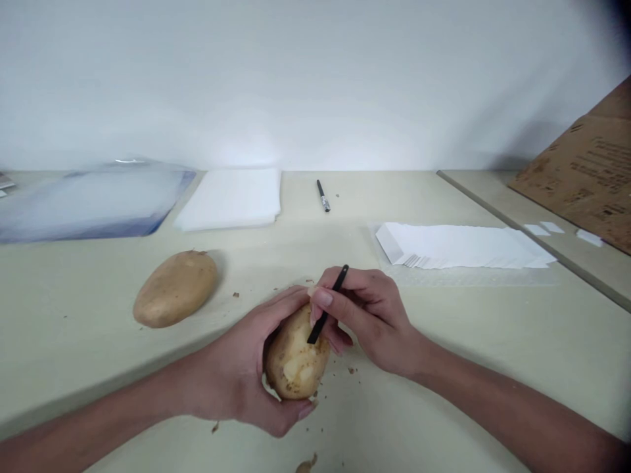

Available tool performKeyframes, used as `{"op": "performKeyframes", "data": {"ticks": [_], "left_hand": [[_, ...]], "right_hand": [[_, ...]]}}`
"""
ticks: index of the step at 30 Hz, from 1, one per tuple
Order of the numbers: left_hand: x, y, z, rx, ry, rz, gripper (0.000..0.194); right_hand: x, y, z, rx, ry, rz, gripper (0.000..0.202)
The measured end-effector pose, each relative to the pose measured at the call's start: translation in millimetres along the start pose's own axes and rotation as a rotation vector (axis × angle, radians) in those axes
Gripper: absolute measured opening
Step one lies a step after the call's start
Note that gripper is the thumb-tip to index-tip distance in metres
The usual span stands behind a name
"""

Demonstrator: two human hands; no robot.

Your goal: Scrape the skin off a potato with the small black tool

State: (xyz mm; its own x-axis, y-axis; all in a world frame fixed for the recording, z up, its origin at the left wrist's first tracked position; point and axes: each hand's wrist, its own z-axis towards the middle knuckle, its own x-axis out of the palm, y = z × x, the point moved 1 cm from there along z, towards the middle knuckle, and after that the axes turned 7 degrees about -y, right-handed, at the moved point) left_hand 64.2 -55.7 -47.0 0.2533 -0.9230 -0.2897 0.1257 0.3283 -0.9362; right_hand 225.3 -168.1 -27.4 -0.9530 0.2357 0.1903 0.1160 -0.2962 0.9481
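My left hand (246, 368) is wrapped round a potato (296, 361), fingers on its far side and thumb at its near end. Patches of the potato's skin are scraped off, showing pale flesh. Between the thumb and fingers of my right hand (365, 315) is pinched a narrow flat black blade (328, 307) with a small hole near its upper end. Its lower end rests against the upper right of the potato. To the left of my hands lies a second potato (176, 289), whole and unpeeled.
Bits of peel (306, 464) are scattered on the table. Behind lie a pen-like craft knife (323, 196), a stack of white sheets (231, 197) and a clear plastic packet (93, 200). Fanned white paper strips (463, 245) lie on the right, with a brown cardboard piece (586, 171) beyond.
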Motion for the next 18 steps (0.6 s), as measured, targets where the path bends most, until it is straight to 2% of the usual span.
{"op": "performKeyframes", "data": {"ticks": [3,9,14,18], "left_hand": [[-0.3,-1.0,-0.3,-0.026,0.018,0.025,0.077],[1.3,-0.8,-0.6,0.035,-0.002,0.041,0.081],[1.3,-7.2,0.2,0.079,0.047,0.018,0.073],[-0.8,-7.5,-0.8,0.081,0.056,0.103,0.076]], "right_hand": [[0.5,0.1,0.4,0.028,-0.010,0.005,0.015],[-2.1,-0.1,3.6,0.029,0.012,-0.005,0.013],[-4.0,2.5,4.3,0.031,0.074,0.025,0.011],[-5.0,6.3,3.4,0.043,0.104,0.001,0.009]]}}
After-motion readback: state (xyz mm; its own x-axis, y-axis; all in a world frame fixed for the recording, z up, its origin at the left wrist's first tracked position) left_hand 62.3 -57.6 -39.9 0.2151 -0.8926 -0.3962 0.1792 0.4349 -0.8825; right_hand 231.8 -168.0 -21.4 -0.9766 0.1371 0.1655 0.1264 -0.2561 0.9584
